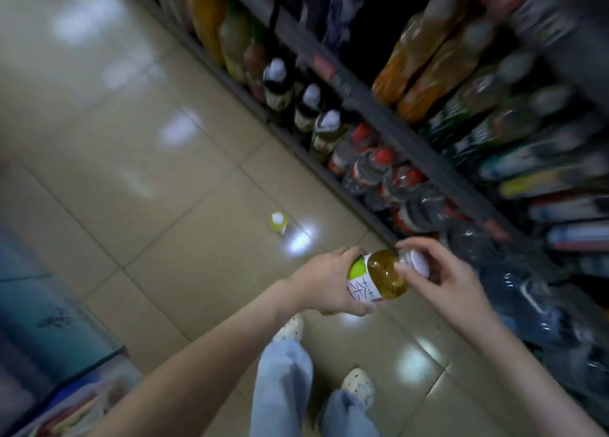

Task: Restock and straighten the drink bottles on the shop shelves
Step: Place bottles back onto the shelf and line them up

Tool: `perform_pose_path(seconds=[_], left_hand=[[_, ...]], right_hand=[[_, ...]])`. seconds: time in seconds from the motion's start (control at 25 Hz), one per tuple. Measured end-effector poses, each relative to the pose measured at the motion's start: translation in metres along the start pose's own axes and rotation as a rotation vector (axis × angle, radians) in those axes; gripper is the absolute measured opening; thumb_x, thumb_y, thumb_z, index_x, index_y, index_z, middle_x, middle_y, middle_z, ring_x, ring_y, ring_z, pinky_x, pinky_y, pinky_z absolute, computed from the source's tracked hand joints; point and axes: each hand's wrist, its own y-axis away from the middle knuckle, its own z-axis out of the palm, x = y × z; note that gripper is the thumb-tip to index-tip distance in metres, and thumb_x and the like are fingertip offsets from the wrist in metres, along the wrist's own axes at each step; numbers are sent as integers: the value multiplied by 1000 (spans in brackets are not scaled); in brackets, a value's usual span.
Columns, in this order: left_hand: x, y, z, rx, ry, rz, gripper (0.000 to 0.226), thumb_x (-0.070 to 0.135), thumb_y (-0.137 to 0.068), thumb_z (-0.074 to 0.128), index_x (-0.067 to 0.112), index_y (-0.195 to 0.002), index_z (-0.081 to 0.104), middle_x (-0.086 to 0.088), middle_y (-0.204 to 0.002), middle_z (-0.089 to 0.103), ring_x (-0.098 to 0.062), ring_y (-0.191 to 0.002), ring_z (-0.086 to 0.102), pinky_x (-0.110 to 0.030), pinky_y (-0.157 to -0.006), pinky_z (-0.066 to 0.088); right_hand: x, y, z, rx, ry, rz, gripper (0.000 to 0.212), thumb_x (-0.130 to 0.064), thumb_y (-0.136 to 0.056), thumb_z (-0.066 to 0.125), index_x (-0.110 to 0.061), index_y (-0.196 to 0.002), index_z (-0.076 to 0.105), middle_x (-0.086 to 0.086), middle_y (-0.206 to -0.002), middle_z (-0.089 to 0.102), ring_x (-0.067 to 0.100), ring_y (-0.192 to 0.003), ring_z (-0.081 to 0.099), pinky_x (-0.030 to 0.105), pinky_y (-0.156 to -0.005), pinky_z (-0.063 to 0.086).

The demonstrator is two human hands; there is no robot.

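A tea bottle (382,276) with amber liquid, a white-and-green label and a white cap lies sideways between my hands above the floor. My left hand (324,283) wraps its labelled body. My right hand (443,276) has its fingertips around the cap end. A second small bottle (278,222) with a white cap stands alone on the tiled floor ahead. The shop shelves (389,117) run diagonally along the right, filled with blurred drink bottles: dark ones with white caps (309,102), red-capped water bottles (379,173) and orange drinks (425,57).
Beige floor tiles (131,123) with light reflections fill the left and centre. A blue display unit (49,321) stands at the lower left. My legs in light jeans and speckled shoes (357,387) are below the hands. Large clear water bottles (514,288) crowd the bottom shelf at right.
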Motion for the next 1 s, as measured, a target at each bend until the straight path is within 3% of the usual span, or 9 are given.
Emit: perform_pose_path(seconds=[0.12,0.2,0.32,0.4,0.56,0.68,0.76,0.92,1.0], left_hand=[[82,36,-62,125,47,-40,59,49,-60,81,23,-100,46,7,-93,59,-16,-86,58,-29,-74,46],[131,54,-87,182,90,-77,59,52,-60,80,26,-99,45,8,-97,60,-14,-90,58,-32,-78,48],[204,80,-108,210,107,-84,68,60,-56,78,26,-105,45,10,-100,60,-8,-91,59,-30,-76,49],[243,92,-114,153,166,-67,66,67,-60,73,26,-104,48,10,-100,62,-5,-91,60,-28,-75,49],[301,102,-125,-57,687,-30,74,83,-60,62,22,-100,67,-4,-116,66,-20,-110,60,-47,-104,41],[353,116,-128,-224,639,70,39,55,-88,52,20,-103,64,2,-96,72,-13,-87,67,-32,-80,55],[383,125,-127,-256,592,177,28,42,-89,51,21,-106,62,5,-94,71,-9,-81,67,-28,-77,55],[428,111,-129,84,364,330,29,43,-90,60,23,-109,50,7,-100,66,-3,-81,65,-22,-76,54],[441,103,-136,304,106,377,44,56,-79,63,28,-108,46,7,-99,66,-10,-87,65,-33,-81,54]], right_hand=[[-71,12,-30,161,-331,79,36,-9,-85,65,-21,-117,54,-4,-100,65,1,-82,61,14,-69,50],[-105,26,-45,139,-551,152,29,-28,-83,60,-21,-111,59,-3,-93,71,8,-79,65,22,-64,54],[-149,55,-75,82,-738,147,48,-37,-72,64,-16,-115,60,2,-94,73,18,-83,68,31,-68,54],[-171,80,-105,107,-750,64,54,-32,-69,68,-10,-117,57,4,-90,73,19,-79,69,30,-63,54],[-200,126,-171,172,-823,1,50,-40,-72,64,-6,-109,63,15,-94,72,27,-81,71,36,-68,56],[-215,151,-218,251,-815,-118,48,-42,-74,63,-8,-108,64,15,-96,73,27,-85,71,42,-78,56],[-222,162,-239,275,-806,-184,45,-42,-78,61,-8,-106,64,16,-97,73,29,-86,71,44,-80,55],[-237,167,-274,348,-686,-279,45,-43,-85,59,-9,-115,56,15,-98,71,19,-73,71,35,-62,59],[-247,158,-281,408,-599,-234,66,-52,-70,71,-13,-119,51,14,-102,71,25,-77,72,47,-69,59]])
